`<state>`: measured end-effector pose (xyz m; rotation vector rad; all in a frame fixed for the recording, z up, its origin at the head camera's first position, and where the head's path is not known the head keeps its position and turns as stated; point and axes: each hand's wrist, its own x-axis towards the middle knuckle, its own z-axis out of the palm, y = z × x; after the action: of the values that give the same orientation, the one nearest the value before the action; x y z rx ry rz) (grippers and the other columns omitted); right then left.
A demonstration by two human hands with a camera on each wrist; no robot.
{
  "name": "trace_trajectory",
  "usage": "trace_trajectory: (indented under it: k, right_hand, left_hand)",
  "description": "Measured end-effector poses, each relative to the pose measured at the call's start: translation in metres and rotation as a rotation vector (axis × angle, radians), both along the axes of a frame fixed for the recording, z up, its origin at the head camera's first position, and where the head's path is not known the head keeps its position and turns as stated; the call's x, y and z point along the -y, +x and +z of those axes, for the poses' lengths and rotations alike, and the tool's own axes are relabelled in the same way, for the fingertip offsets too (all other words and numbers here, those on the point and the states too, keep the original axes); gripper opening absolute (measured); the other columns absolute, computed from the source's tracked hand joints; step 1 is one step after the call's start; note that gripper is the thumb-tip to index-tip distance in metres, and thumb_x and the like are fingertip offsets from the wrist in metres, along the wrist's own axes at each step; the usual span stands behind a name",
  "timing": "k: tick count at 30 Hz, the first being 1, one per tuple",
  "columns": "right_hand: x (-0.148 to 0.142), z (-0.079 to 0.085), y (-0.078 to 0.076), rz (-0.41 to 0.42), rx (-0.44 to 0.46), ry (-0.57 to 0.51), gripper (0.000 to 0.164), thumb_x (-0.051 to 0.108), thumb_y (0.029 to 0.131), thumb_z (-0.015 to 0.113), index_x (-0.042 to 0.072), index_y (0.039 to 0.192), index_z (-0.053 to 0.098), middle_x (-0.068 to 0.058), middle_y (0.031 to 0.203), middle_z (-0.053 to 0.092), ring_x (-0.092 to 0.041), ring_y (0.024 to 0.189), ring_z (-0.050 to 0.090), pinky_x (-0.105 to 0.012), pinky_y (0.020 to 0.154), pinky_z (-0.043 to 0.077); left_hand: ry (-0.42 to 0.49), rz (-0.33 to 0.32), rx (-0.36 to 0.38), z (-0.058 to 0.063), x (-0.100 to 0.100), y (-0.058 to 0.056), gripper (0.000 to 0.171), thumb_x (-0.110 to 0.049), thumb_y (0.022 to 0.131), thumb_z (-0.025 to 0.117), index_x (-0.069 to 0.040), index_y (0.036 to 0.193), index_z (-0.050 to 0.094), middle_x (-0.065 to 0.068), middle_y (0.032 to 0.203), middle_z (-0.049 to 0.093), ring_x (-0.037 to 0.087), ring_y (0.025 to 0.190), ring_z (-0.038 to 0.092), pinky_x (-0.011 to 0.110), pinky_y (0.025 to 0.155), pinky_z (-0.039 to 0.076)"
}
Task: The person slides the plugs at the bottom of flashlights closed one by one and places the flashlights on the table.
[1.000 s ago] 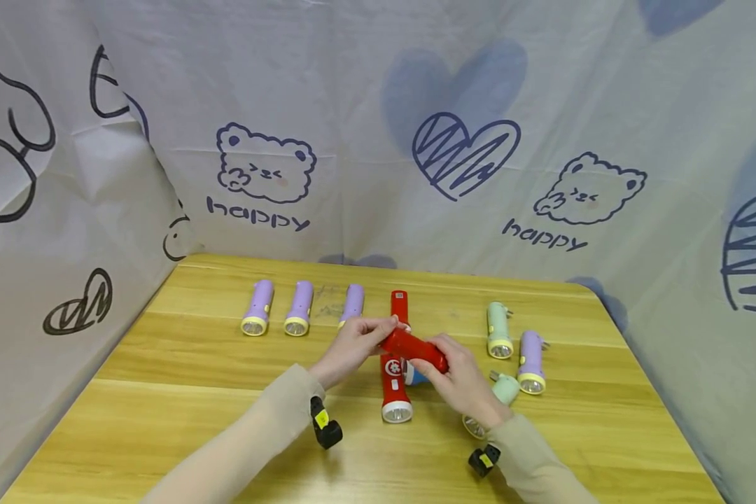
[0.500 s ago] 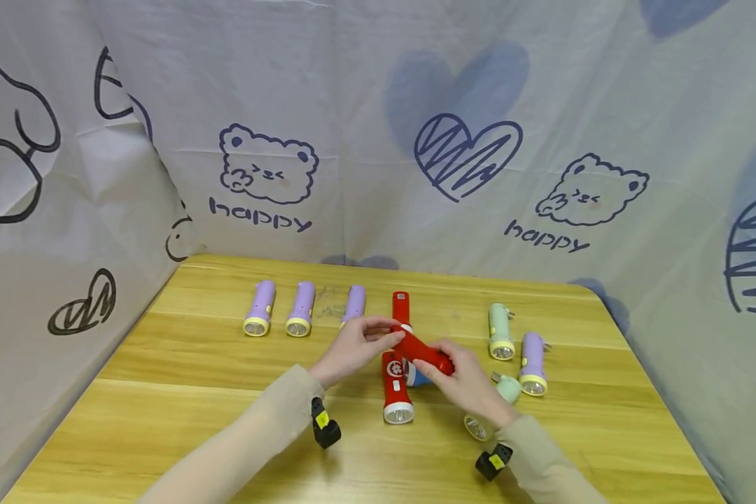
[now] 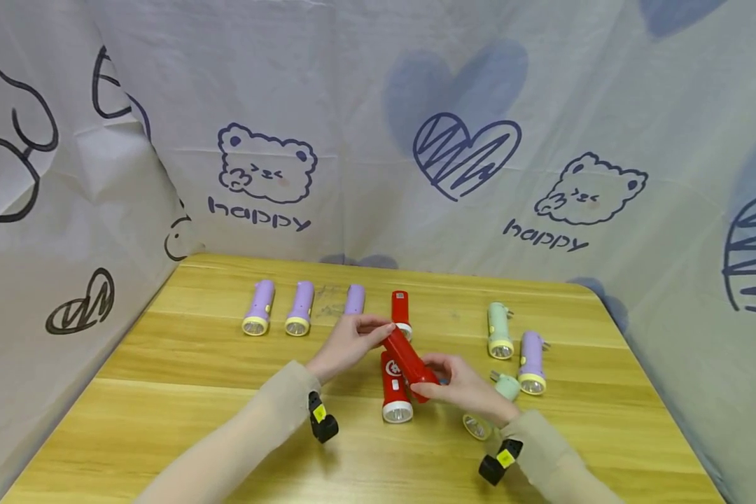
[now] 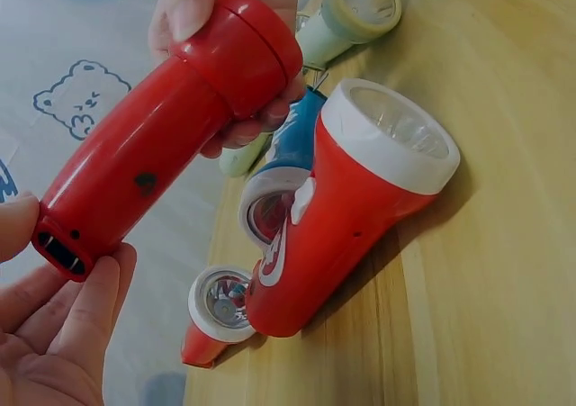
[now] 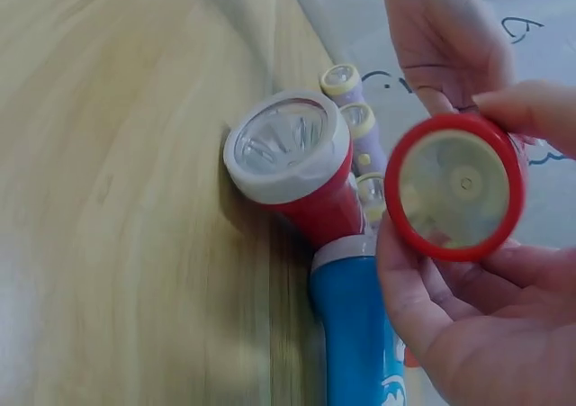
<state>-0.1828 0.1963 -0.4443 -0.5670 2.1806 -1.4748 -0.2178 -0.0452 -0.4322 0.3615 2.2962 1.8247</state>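
Between both hands, an all-red flashlight (image 3: 406,354) is held slanted above the table. My left hand (image 3: 345,344) pinches its narrow tail end, where a dark slot shows in the left wrist view. My right hand (image 3: 463,386) grips its wide head, and the lens (image 5: 454,190) faces the right wrist camera. Just below lies a red flashlight with a white head (image 4: 346,217). Next to it is a blue flashlight (image 5: 353,320), mostly hidden in the head view. A second red and white flashlight (image 3: 400,308) lies farther back.
Several purple flashlights (image 3: 300,308) lie in a row at the back left. On the right are a green flashlight (image 3: 498,329), a purple flashlight (image 3: 532,360) and another green flashlight (image 3: 507,386), partly behind my right hand. A printed cloth (image 3: 365,175) hangs behind the wooden table (image 3: 227,392).
The held flashlight has turned to a steeper slant, its head end swinging toward me. My right hand has shifted lower with it, while my left hand stays at the tail end.
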Motion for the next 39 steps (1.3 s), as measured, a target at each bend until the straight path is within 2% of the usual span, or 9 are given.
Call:
trace_trajectory:
  k: [5, 11, 17, 22, 26, 29, 33, 35, 39]
  right_hand:
    - [0.002, 0.001, 0.001, 0.004, 0.078, -0.046, 0.052, 0.022, 0.095, 0.069, -0.004, 0.137, 0.054, -0.024, 0.132, 0.064, -0.015, 0.113, 0.065, -0.022, 0.093, 0.054]
    - [0.0, 0.0, -0.001, 0.003, 0.155, -0.091, 0.056, 0.024, 0.097, 0.066, -0.006, 0.141, 0.049, -0.024, 0.135, 0.062, -0.014, 0.113, 0.065, -0.024, 0.094, 0.054]
    - [-0.004, -0.001, -0.001, -0.067, 0.239, -0.145, 0.061, 0.024, 0.097, 0.066, -0.011, 0.142, 0.044, -0.017, 0.126, 0.065, -0.013, 0.106, 0.064, -0.031, 0.095, 0.054]
    - [-0.011, 0.001, -0.006, -0.125, 0.273, -0.232, 0.064, 0.022, 0.1, 0.062, -0.014, 0.145, 0.036, -0.012, 0.127, 0.062, -0.009, 0.105, 0.064, -0.028, 0.096, 0.055]
    - [-0.014, 0.007, -0.013, -0.187, 0.293, -0.299, 0.06, 0.022, 0.101, 0.06, -0.015, 0.143, 0.037, -0.003, 0.119, 0.063, -0.008, 0.102, 0.066, -0.025, 0.095, 0.057]
    - [-0.017, 0.011, -0.02, -0.265, 0.305, -0.283, 0.059, 0.024, 0.101, 0.06, -0.011, 0.142, 0.039, 0.0, 0.116, 0.064, -0.008, 0.101, 0.066, -0.029, 0.098, 0.057]
    - [-0.02, 0.017, -0.033, -0.36, 0.329, -0.223, 0.061, 0.03, 0.101, 0.06, -0.007, 0.145, 0.039, -0.013, 0.135, 0.059, -0.012, 0.109, 0.063, -0.04, 0.111, 0.05]
    - [-0.021, 0.018, -0.041, -0.398, 0.346, -0.205, 0.063, 0.032, 0.101, 0.061, -0.005, 0.147, 0.039, -0.014, 0.141, 0.054, -0.013, 0.11, 0.061, -0.042, 0.115, 0.046]
    - [-0.022, 0.018, -0.056, -0.451, 0.374, -0.227, 0.064, 0.032, 0.099, 0.063, -0.005, 0.147, 0.04, -0.005, 0.129, 0.06, -0.01, 0.104, 0.063, -0.036, 0.112, 0.049]
  left_hand:
    - [-0.024, 0.032, -0.01, 0.002, -0.001, -0.001, 0.033, -0.027, 0.1, 0.064, -0.006, 0.125, 0.069, 0.012, 0.117, 0.075, 0.025, 0.112, 0.072, 0.037, 0.098, 0.058]
    - [-0.08, 0.059, -0.095, 0.002, 0.002, -0.005, 0.034, -0.028, 0.101, 0.063, -0.007, 0.127, 0.068, 0.01, 0.119, 0.074, 0.024, 0.11, 0.071, 0.04, 0.098, 0.057]
    - [-0.145, 0.056, -0.158, 0.002, 0.012, -0.002, 0.037, -0.029, 0.104, 0.057, -0.007, 0.133, 0.064, 0.011, 0.131, 0.069, 0.029, 0.12, 0.066, 0.046, 0.105, 0.053]
    - [-0.315, -0.005, -0.304, -0.003, 0.019, 0.0, 0.038, -0.024, 0.105, 0.053, -0.003, 0.137, 0.06, 0.015, 0.135, 0.066, 0.032, 0.121, 0.065, 0.047, 0.105, 0.053]
    - [-0.477, -0.03, -0.421, -0.007, 0.023, 0.003, 0.039, -0.023, 0.104, 0.056, -0.003, 0.138, 0.059, 0.015, 0.138, 0.063, 0.033, 0.126, 0.062, 0.048, 0.109, 0.05]
    - [-0.587, -0.044, -0.487, -0.009, 0.027, 0.007, 0.04, -0.022, 0.102, 0.059, -0.004, 0.138, 0.058, 0.015, 0.141, 0.061, 0.033, 0.131, 0.057, 0.049, 0.114, 0.046]
    - [-0.726, -0.071, -0.572, -0.009, 0.034, 0.01, 0.04, -0.025, 0.102, 0.06, -0.005, 0.137, 0.06, 0.017, 0.142, 0.059, 0.034, 0.132, 0.057, 0.048, 0.114, 0.046]
    - [-0.776, -0.084, -0.604, -0.01, 0.037, 0.011, 0.04, -0.026, 0.102, 0.059, -0.005, 0.137, 0.06, 0.017, 0.142, 0.059, 0.035, 0.13, 0.058, 0.049, 0.113, 0.047]
    - [-0.833, -0.113, -0.642, -0.015, 0.041, 0.013, 0.042, -0.027, 0.102, 0.059, -0.005, 0.138, 0.058, 0.019, 0.143, 0.058, 0.037, 0.128, 0.059, 0.051, 0.111, 0.048]
